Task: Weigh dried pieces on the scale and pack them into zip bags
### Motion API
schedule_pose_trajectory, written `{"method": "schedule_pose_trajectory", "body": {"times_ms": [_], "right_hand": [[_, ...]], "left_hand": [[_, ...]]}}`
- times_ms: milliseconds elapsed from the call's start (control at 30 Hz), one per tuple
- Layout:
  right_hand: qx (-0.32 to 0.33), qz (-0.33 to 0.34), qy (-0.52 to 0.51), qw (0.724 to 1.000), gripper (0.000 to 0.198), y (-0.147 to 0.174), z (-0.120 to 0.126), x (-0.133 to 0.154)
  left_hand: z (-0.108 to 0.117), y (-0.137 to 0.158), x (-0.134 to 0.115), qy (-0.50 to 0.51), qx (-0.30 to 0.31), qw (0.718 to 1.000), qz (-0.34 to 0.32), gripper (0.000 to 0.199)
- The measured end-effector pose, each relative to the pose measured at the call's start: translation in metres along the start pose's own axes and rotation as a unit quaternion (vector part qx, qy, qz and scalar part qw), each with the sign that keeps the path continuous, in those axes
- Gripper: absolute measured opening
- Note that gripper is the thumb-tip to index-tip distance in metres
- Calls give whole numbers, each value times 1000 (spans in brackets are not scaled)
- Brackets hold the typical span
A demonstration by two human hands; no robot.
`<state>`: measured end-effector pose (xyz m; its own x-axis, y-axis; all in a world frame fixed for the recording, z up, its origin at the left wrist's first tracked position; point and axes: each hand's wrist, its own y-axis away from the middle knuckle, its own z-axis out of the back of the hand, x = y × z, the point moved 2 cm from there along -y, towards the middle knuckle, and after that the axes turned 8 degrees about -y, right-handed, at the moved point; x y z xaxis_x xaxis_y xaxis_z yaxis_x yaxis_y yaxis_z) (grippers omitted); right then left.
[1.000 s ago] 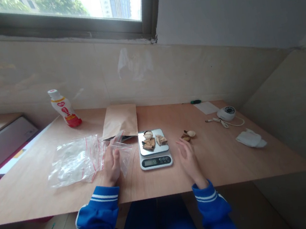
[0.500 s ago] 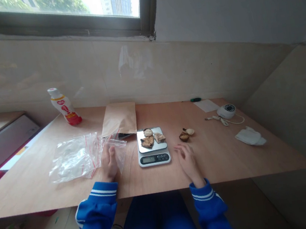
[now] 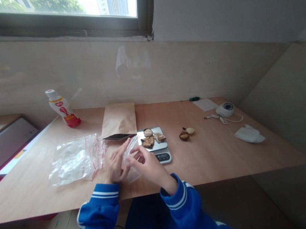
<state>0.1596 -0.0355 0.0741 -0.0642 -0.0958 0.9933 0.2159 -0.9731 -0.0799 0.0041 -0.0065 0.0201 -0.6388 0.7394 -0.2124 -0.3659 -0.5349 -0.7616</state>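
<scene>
A small clear plastic zip bag (image 3: 133, 174) is between my hands, just left of the kitchen scale (image 3: 165, 157). My left hand (image 3: 117, 165) has its fingers stretched along the bag's left side, with the thumb against the plastic. With thumb and fingers pinched, my right hand (image 3: 149, 166) grips the bag from the right and covers part of the scale's display. Several dried mushroom pieces (image 3: 148, 141), brown and cream, lie on the weighing plate. Two more similar pieces (image 3: 184, 136) rest on the table to the right.
Flat clear zip bags (image 3: 72, 161) lie at left. Behind the hands is a brown paper pouch (image 3: 118, 119), its dark mouth facing me. A drink bottle (image 3: 63, 109) stands back left. At right are a white camera-like device (image 3: 225, 109) with cable and a crumpled white tissue (image 3: 249, 134).
My right hand has moved left from beside the scale to the small zip bag and pinches it. My left hand has turned, its fingers now stretched forward and right.
</scene>
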Motion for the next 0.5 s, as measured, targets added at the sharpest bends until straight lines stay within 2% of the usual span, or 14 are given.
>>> {"method": "schedule_pose_trajectory", "body": {"times_ms": [67,200,333,500], "right_hand": [[-1,-5,-18,1000,18,-7,-7,-4],[-6,-13,-30,999,17,-8,-3,-13],[12,-51,-92,994,33,-6,0,-14],[11,-74,-202,977,38,-11,-5,-14]], "left_hand": [[1,0,0,-11,-4,1000,-15,60],[1,-1,-1,-13,3,1000,-28,61],[1,-1,-3,5,10,999,-37,59],[-4,5,1,8,-7,1000,-23,55]]}}
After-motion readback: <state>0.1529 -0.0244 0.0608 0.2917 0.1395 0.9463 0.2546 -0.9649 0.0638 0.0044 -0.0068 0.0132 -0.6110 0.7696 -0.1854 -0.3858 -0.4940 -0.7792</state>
